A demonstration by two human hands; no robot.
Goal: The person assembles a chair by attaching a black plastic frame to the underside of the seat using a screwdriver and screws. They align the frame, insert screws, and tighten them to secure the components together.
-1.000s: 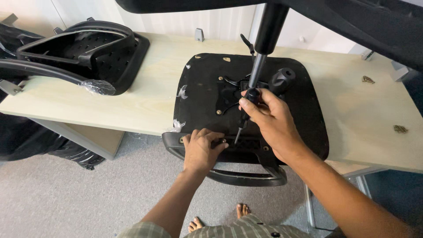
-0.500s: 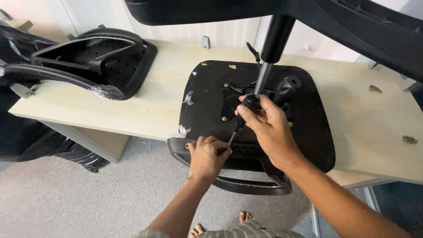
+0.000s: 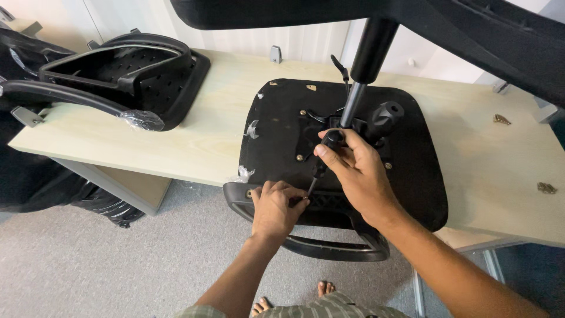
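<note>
Since a second ago: the left hand (image 3: 275,207) has stayed at the front edge of the seat, and the right hand (image 3: 357,171) still grips the screwdriver; only the framing has shifted a little.
Right hand: fingers (image 3: 329,154) clamped around the black handle of the screwdriver (image 3: 321,165), which slants down and to the left.
Left hand: fingers (image 3: 281,189) curled together and pinched at the screwdriver's tip, resting on the armrest bracket (image 3: 332,203) at the seat's near edge; whether they hold a screw is too small to tell.
Screwdriver: its handle sits inside the right fist and its thin shaft runs down to the left fingertips, so the two hands meet along the tool.
Seat: an upturned black office chair seat (image 3: 412,171) lies on the pale wooden table (image 3: 194,132), its near edge overhanging the table's front.
Gas lift: a column (image 3: 360,73) rises from the seat's middle, just behind the right hand.
Armrest: a black loop (image 3: 329,248) hangs below the seat's front edge, under both wrists.
Elsewhere: a second black seat shell (image 3: 123,73) lies at the table's left end, and loose fittings (image 3: 546,188) sit at the right.
</note>
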